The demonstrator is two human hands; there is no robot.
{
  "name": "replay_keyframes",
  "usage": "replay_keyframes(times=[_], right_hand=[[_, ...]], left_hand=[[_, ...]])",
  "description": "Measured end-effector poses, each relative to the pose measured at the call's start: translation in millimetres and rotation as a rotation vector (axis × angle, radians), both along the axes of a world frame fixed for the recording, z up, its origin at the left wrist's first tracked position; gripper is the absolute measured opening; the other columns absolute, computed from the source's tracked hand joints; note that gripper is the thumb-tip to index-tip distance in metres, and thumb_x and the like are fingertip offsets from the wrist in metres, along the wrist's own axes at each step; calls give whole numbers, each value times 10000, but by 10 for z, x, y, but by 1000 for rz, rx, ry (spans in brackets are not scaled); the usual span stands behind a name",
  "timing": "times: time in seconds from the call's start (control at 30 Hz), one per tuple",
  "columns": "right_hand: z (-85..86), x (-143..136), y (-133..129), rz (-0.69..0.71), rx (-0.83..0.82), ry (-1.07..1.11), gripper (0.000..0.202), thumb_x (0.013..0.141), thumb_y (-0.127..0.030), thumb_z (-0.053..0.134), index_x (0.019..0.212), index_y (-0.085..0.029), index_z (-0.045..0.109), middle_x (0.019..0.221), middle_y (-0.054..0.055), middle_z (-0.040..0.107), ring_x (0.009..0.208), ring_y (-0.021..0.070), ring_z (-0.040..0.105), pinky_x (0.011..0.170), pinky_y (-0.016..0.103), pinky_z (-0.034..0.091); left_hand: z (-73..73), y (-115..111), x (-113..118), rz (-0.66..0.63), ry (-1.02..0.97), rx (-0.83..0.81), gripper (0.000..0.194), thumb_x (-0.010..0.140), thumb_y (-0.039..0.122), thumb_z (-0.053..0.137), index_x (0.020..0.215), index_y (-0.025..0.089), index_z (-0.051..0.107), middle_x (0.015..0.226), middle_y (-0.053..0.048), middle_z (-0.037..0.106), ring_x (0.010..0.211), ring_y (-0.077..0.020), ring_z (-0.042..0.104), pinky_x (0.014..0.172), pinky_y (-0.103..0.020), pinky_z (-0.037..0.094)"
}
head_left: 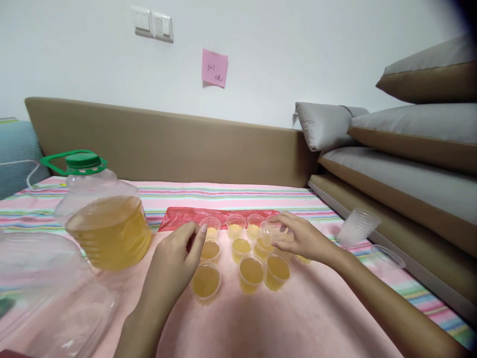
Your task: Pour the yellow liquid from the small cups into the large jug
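My right hand grips a small clear plastic cup, tilted on its side above the back right of a group of cups. Curled near the left of that group, my left hand has thumb and fingers drawn together, and nothing shows in them. Its thumb tip is close to a back-row cup with pale yellow contents at the bottom. Several cups of yellow-brown liquid, such as the front left cup and the front middle cup, stand upright in rough rows. My right hand partly hides some cups.
A large jug of yellow liquid with a green cap stands left. Clear plastic containers are nearer me. A red plastic bag lies behind the cups. Stacked cups and a clear lid lie right, beside piled cushions.
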State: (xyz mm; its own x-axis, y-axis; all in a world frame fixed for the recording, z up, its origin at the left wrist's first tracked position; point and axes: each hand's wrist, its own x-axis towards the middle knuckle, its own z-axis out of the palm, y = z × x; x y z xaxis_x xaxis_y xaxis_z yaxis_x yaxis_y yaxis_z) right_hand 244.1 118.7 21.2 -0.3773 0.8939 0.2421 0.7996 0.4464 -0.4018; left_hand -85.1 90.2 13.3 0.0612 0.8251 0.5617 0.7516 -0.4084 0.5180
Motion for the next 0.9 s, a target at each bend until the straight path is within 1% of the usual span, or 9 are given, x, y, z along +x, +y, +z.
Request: replay_keyframes(times=[0.1,0.23,0.27,0.3,0.4,0.43,0.57,0.7,0.9], right_hand=[[-23,10,14,-1,14,24,420,878,-393,736,1266,-263,643,1221,85,658,948,228,654,875,395,538],[-19,5,15,-78,28,66,632,853,-430,778,1409,-276,518,1264,83,681,958,245,662,852,403,539],[-13,3,14,-82,32,69,648,855,-429,780,1423,-283,504,1256,78,689,949,244,663,846,401,537],[-8,2,13,-71,37,61,612,861,-431,777,1401,-289,525,1234,69,701,940,242,664,843,398,534],[-6,8,13,-25,60,29,411,890,-462,756,1242,-287,636,1166,52,728,933,238,666,850,395,523],[-11,12,13,-19,69,28,381,898,-476,748,1212,-283,652,1161,54,729,935,237,667,852,395,521],[-23,33,5,-26,88,33,386,911,-508,732,1211,-275,664,1152,62,724,913,229,666,826,388,520],[10,40,-25,-14,66,41,384,923,-493,722,1243,-289,666,1165,59,706,923,219,662,826,377,527],[31,39,-58,-5,57,60,358,940,-486,700,1233,-285,659,1190,70,683,929,219,664,841,380,538]], left_hand=[[-7,2,4,-8,-4,5,427,1030,448,454,670,224,403,563,63,422,503,-128,418,544,-287,295],[-15,-2,10,-18,-6,2,432,1037,447,455,672,225,394,570,64,415,506,-127,418,547,-285,303],[-14,-2,12,-18,-6,-2,431,1038,446,455,672,226,394,572,64,414,507,-128,417,546,-285,302],[-12,-1,14,-16,-7,-4,432,1038,446,455,671,226,393,571,64,411,506,-129,415,544,-286,300],[0,0,21,-10,-6,-4,435,1032,453,460,666,229,391,562,65,405,500,-131,409,534,-287,295],[4,0,22,-9,-5,-2,435,1031,456,459,666,229,394,559,65,405,497,-131,406,532,-288,295],[6,-4,23,-13,2,7,430,1032,451,461,667,230,406,563,65,415,503,-133,415,537,-287,304],[2,-4,24,-19,14,1,426,1034,444,463,669,230,410,567,63,424,506,-134,417,537,-289,303],[21,-16,33,-19,23,-9,418,1036,434,463,673,234,407,570,59,432,510,-141,424,538,-291,302]])
